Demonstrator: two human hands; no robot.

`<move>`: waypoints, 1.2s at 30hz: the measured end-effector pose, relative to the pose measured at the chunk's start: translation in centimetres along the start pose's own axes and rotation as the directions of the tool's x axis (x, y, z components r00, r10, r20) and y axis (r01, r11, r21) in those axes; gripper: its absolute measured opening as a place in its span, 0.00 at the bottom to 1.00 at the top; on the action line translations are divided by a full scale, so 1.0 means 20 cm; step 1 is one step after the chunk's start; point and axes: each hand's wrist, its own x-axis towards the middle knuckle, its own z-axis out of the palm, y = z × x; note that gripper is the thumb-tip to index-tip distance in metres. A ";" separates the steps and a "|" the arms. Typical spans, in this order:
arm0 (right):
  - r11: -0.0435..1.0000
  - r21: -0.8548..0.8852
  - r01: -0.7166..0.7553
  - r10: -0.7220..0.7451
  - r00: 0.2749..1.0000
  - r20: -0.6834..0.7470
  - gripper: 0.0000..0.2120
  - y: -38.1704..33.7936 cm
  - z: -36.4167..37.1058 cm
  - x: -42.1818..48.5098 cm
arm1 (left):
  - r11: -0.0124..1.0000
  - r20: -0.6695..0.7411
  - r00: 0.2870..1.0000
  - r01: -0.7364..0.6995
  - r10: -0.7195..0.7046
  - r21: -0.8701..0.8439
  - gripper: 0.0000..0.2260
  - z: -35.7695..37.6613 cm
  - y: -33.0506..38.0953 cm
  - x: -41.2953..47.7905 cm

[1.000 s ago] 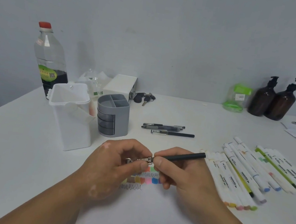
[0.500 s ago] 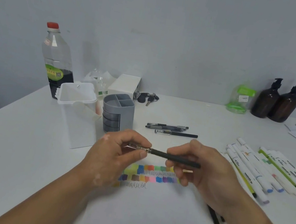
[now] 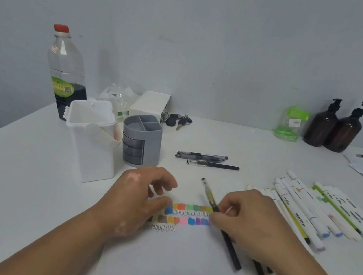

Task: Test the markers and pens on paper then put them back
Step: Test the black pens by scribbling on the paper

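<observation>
Hands at lower centre of the frame, above the paper (image 3: pixel 170 265) on the white counter (image 3: pixel 16 183). We see the right hand (image 3: pixel 254 226) knuckles-up, its fingers pinched around a black pen (image 3: pixel 210 198) that slants from upper left to lower right, capped end pointing away from us. We see the left hand (image 3: pixel 140 199) empty, fingers loosely curled and spread, resting at the left end of the colour swatches (image 3: pixel 190 214). Markers (image 3: pixel 320 210) lie in a row at right; three more pens (image 3: pixel 205 159) lie beyond the paper.
</observation>
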 end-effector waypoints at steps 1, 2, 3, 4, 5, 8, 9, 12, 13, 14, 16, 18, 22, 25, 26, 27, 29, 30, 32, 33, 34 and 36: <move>0.999 -0.022 -0.043 0.042 0.998 -0.045 0.08 0.01 -0.01 0.00 | 0.999 -0.005 1.000 0.012 -0.012 0.029 0.10 0.00 -0.01 0.00; 0.997 -0.038 -0.073 0.069 0.994 -0.081 0.09 0.03 -0.02 0.01 | 0.999 0.005 1.000 0.022 -0.022 0.046 0.10 -0.01 -0.02 0.01; 0.995 -0.049 -0.092 0.087 0.991 -0.103 0.10 0.04 -0.02 0.01 | 0.998 0.031 0.999 0.031 -0.033 0.058 0.09 -0.01 -0.03 0.01; 0.992 -0.062 -0.109 0.101 0.988 -0.113 0.10 0.04 -0.02 0.01 | 0.997 0.063 0.997 0.035 -0.040 0.073 0.09 -0.01 -0.04 0.01; 0.989 -0.083 -0.124 0.114 0.987 -0.111 0.10 0.05 -0.01 0.02 | 0.995 0.094 0.995 0.034 -0.043 0.092 0.08 -0.01 -0.04 0.01; 0.979 -0.144 -0.144 0.132 0.987 -0.088 0.13 0.05 0.01 0.02 | 0.992 0.145 0.988 0.042 -0.060 0.120 0.07 -0.01 -0.05 0.02; 0.977 -0.154 -0.147 0.135 0.987 -0.085 0.14 0.05 0.01 0.03 | 0.991 0.150 0.986 0.052 -0.070 0.124 0.07 -0.02 -0.05 0.02; 0.966 -0.202 -0.162 0.142 0.984 -0.111 0.11 0.08 0.00 0.04 | 0.989 0.152 0.983 0.081 -0.100 0.126 0.07 -0.04 -0.07 0.03; 0.966 -0.199 -0.167 0.141 0.980 -0.140 0.09 0.09 -0.01 0.04 | 0.989 0.150 0.983 0.087 -0.105 0.122 0.07 -0.04 -0.07 0.03; 0.968 -0.187 -0.166 0.133 0.975 -0.178 0.08 0.10 -0.03 0.06 | 0.989 0.148 0.983 0.090 -0.107 0.122 0.07 -0.04 -0.08 0.03; 0.973 -0.183 -0.138 0.088 0.962 -0.257 0.07 0.09 -0.05 0.11 | 0.988 0.148 0.984 0.086 -0.104 0.125 0.07 -0.04 -0.08 0.03; 0.975 -0.209 -0.079 0.016 0.957 -0.288 0.05 0.06 -0.05 0.22 | 0.989 0.148 0.984 0.081 -0.098 0.121 0.07 -0.04 -0.09 0.03; 0.962 -0.273 0.024 -0.063 0.988 -0.138 0.08 0.02 -0.02 0.49 | 0.989 0.143 0.984 0.084 -0.102 0.121 0.07 -0.04 -0.10 0.04; 0.942 -0.335 0.017 -0.045 0.996 -0.075 0.13 0.05 -0.03 0.64 | 0.988 0.123 0.988 0.078 -0.094 0.130 0.07 -0.03 -0.11 0.04; 0.932 -0.361 0.006 -0.036 0.996 -0.076 0.13 0.07 -0.04 0.68 | 0.988 0.124 0.988 0.078 -0.095 0.131 0.07 -0.03 -0.11 0.04; 0.925 -0.379 -0.005 -0.026 0.997 -0.075 0.14 0.08 -0.04 0.70 | 0.988 0.127 0.987 0.080 -0.097 0.129 0.07 -0.03 -0.11 0.04; 0.918 -0.396 -0.013 -0.011 0.998 -0.059 0.14 0.11 -0.04 0.74 | 0.988 0.127 0.987 0.082 -0.098 0.128 0.07 -0.03 -0.12 0.04; 0.916 -0.400 -0.005 -0.015 0.999 -0.047 0.15 0.12 -0.04 0.75 | 0.988 0.127 0.987 0.082 -0.098 0.130 0.07 -0.03 -0.12 0.04; 0.917 -0.398 0.028 -0.041 0.999 -0.026 0.15 0.14 -0.03 0.76 | 0.988 0.130 0.986 0.084 -0.100 0.128 0.07 -0.03 -0.13 0.05; 0.917 -0.395 0.046 -0.058 0.998 -0.018 0.14 0.15 -0.02 0.76 | 0.988 0.131 0.986 0.086 -0.102 0.125 0.07 -0.02 -0.13 0.05; 0.915 -0.400 0.060 -0.071 0.997 -0.012 0.13 0.15 -0.02 0.76 | 0.988 0.130 0.986 0.087 -0.103 0.125 0.07 -0.02 -0.13 0.05; 0.901 -0.427 0.079 -0.089 0.996 -0.002 0.11 0.15 -0.03 0.72 | 0.989 0.129 0.987 0.082 -0.098 0.127 0.07 -0.02 -0.12 0.04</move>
